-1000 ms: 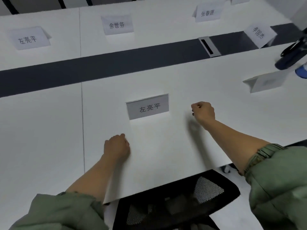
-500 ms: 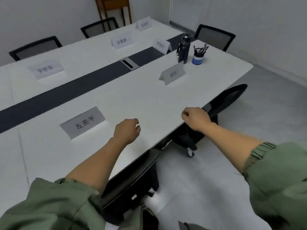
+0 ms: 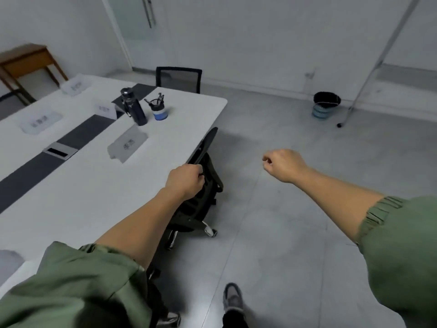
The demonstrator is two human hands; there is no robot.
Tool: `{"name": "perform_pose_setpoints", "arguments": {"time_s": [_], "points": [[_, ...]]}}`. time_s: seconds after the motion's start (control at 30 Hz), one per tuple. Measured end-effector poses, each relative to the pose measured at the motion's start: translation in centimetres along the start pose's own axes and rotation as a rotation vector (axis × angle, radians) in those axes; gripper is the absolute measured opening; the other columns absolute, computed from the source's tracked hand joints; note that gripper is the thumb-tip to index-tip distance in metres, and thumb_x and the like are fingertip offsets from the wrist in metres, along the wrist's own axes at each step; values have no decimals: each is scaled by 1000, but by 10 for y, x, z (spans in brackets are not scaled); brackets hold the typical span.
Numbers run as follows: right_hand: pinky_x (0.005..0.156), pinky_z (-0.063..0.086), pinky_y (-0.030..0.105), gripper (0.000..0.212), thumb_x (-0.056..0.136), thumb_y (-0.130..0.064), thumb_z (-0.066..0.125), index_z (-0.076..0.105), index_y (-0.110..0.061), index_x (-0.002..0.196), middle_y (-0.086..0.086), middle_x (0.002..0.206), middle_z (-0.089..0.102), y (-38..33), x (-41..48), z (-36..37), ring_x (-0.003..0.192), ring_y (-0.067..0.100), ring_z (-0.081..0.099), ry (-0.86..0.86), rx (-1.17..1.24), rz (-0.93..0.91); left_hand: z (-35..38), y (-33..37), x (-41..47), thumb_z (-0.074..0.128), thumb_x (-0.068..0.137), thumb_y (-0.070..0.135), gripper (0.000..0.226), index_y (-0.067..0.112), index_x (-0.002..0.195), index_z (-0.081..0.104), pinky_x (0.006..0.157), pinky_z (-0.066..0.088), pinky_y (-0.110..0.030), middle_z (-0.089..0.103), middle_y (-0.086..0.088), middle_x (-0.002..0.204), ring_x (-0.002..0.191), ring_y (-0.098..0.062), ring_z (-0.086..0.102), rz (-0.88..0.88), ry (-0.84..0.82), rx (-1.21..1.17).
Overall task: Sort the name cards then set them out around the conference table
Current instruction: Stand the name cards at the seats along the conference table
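Observation:
Several white name cards stand on the long white conference table (image 3: 78, 200). The nearest card (image 3: 128, 144) sits close to the table's right edge, with others further back (image 3: 41, 121), (image 3: 105, 110), (image 3: 75, 86). Their print is blurred. A grey corner of another card (image 3: 9, 259) shows at the lower left. My left hand (image 3: 185, 181) is curled in a fist above the table's edge, beside a black chair back, and holds nothing. Out over the floor, my right hand (image 3: 282, 164) is also curled and empty.
A black office chair (image 3: 203, 178) is tucked under the table by my left hand; another chair (image 3: 178, 78) stands at the far end. A dark bottle (image 3: 133, 107) and pen cup (image 3: 159, 111) stand on the table. A bin (image 3: 326, 104) sits by the far wall.
The view has swung right, away from the card in front of me. Both hands have left the tabletop; the right one now hangs over the floor, the left at the table's edge.

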State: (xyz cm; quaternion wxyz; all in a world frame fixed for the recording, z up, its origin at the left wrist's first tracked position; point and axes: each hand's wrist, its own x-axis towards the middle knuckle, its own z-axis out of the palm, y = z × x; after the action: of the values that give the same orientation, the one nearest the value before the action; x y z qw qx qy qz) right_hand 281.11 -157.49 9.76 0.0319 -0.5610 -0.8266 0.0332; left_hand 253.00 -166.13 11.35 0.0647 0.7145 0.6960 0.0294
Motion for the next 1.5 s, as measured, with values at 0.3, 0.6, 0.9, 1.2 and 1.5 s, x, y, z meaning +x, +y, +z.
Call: {"name": "perform_pose_setpoints", "arguments": {"time_s": [0.3,0.6,0.9,1.2,1.5], "points": [[76,47,33,30,98,-34,44,63,-21,117,4,114,68,169,80,-14,102,28,62,40,-68,190,3,119,207,46,92,26,21,12,98,60,69,46,-35,65,-10,100,94,-33,61,216,-13,28],[83,47,35,33,98,-33,45,62,-19,124,4,119,66,284,191,-59,108,28,60,35,-79,304,-29,200,403,47,95,33,32,14,116,60,83,48,-38,63,-14,117,108,-34,59,303,-28,69],[77,47,34,35,99,-33,43,60,-17,125,5,116,66,410,343,-62,105,27,61,38,-128,274,-32,261,588,45,96,32,32,15,119,59,81,47,-36,62,-13,117,107,-33,59,303,-26,106],[73,49,35,34,99,-30,41,59,-11,121,9,115,64,526,564,-86,98,31,63,33,-181,88,-50,281,790,46,96,33,33,18,122,59,88,48,-37,61,-12,122,114,-32,56,109,-10,41],[84,51,39,38,99,-33,40,56,-13,127,10,123,59,552,801,-61,107,31,60,3,-208,-114,-40,218,972,47,95,31,31,14,117,61,86,47,-36,62,-14,118,109,-34,58,-68,-31,57]]}}
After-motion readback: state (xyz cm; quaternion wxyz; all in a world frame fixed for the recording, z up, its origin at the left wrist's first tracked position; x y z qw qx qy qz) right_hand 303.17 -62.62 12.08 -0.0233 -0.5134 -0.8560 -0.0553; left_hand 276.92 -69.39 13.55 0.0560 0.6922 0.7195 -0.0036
